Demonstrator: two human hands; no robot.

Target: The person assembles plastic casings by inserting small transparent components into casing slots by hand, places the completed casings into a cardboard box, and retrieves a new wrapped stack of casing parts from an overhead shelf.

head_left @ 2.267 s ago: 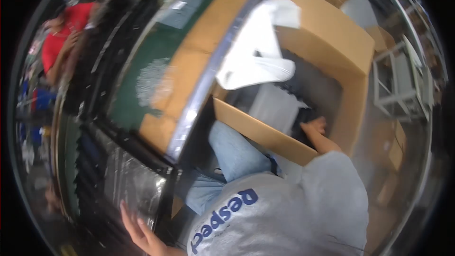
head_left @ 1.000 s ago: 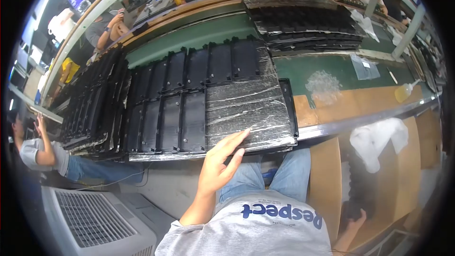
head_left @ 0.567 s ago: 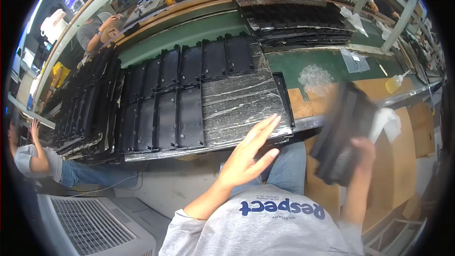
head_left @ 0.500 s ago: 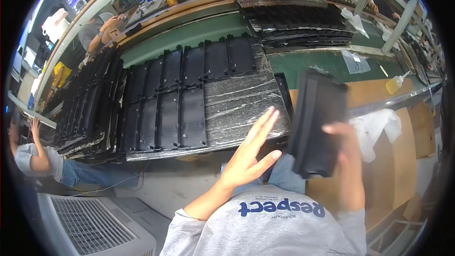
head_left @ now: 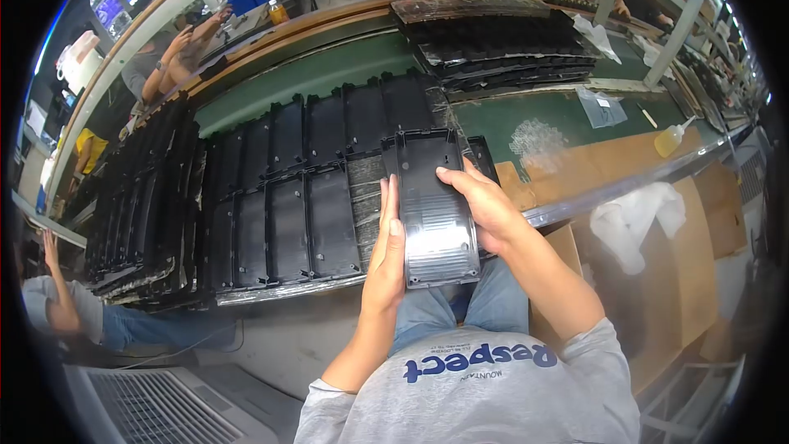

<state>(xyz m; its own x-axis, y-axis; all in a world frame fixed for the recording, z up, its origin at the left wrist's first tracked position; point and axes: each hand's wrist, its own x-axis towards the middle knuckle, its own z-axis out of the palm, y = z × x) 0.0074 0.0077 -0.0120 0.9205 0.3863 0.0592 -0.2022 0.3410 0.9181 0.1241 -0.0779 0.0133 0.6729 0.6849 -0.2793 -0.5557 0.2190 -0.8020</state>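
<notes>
A black rectangular plastic cover [head_left: 427,185] is held between my hands in front of my lap, its hollow side with small posts facing me and its lower half shining with glare. My left hand [head_left: 386,259] presses along its left edge, fingers straight and close together. On the other side, my right hand [head_left: 489,210] grips the right edge, with the thumb over the inner face. Several matching covers [head_left: 288,222] lie in two rows on a film-wrapped board [head_left: 367,222], partly hidden behind the held cover. Another black cover [head_left: 482,160] lies by the board's right edge.
Stacked boards of black parts stand at left [head_left: 144,197] and at the back [head_left: 505,41]. Small clear pieces [head_left: 538,141], a plastic bag [head_left: 602,107] and a yellow-liquid bottle [head_left: 672,140] lie at right. White cloth [head_left: 637,226] hangs over cardboard. Other people sit around the bench.
The black cover has come left from my right side to in front of me, turned with its hollow face up. My left hand has moved from free onto its left edge.
</notes>
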